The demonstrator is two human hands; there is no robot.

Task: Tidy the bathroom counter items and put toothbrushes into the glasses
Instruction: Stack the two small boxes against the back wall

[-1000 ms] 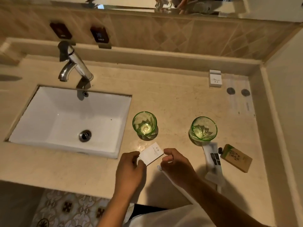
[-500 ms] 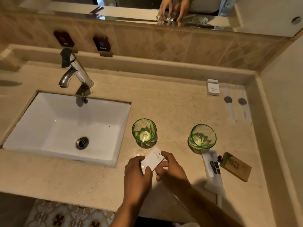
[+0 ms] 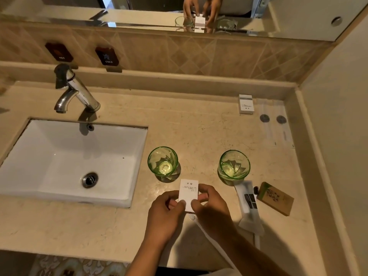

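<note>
Head view: both hands hold a small white box (image 3: 188,194) upright, just near of the gap between the two green glasses. The left hand (image 3: 166,214) pinches its left edge, the right hand (image 3: 212,208) its right edge, thumbs on the near face.

The risk, as a judgement: the box sits close to the left glass (image 3: 162,161); a jerk while opening or shifting it could knock that glass over toward the sink (image 3: 75,158). A wrapped toothbrush (image 3: 248,206) lies near of the right glass (image 3: 234,165), beside a brown packet (image 3: 275,199); a sweeping right arm could push it off the counter (image 3: 59,226).

Both glasses stand upright and hold no toothbrush. The sink is dry and bare. A second white box (image 3: 246,104) rests far right by the wall.
</note>
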